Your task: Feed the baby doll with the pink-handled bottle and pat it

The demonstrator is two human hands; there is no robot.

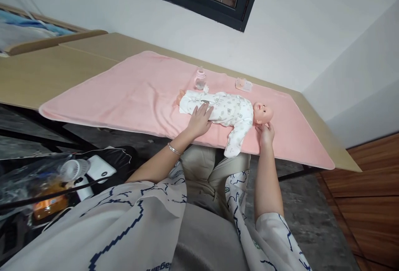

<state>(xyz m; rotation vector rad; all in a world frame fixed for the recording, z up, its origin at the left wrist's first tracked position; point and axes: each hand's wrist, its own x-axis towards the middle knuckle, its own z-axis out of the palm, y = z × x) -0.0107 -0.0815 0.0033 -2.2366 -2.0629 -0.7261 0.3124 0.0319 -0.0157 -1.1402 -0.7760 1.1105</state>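
A baby doll (232,109) lies on its back on a pink blanket (124,92), dressed in a white printed outfit. Its head (263,113) points right and its bare feet (180,96) point left. One sleeve (235,140) reaches toward the blanket's near edge. My left hand (200,120) rests flat on the clothing over the doll's legs, fingers spread. My right hand (266,134) is beside the near side of the doll's head, fingers loosely curved and thumb apart; whether the fingertips touch the head is hard to tell.
Behind the doll stand a baby bottle (200,79) and a small clear packet (243,84). The blanket covers much of a wooden table (90,50) against a white wall. At lower left are a small white fan (74,170), a white phone-like device (100,168) and an orange-coloured bottle (50,202).
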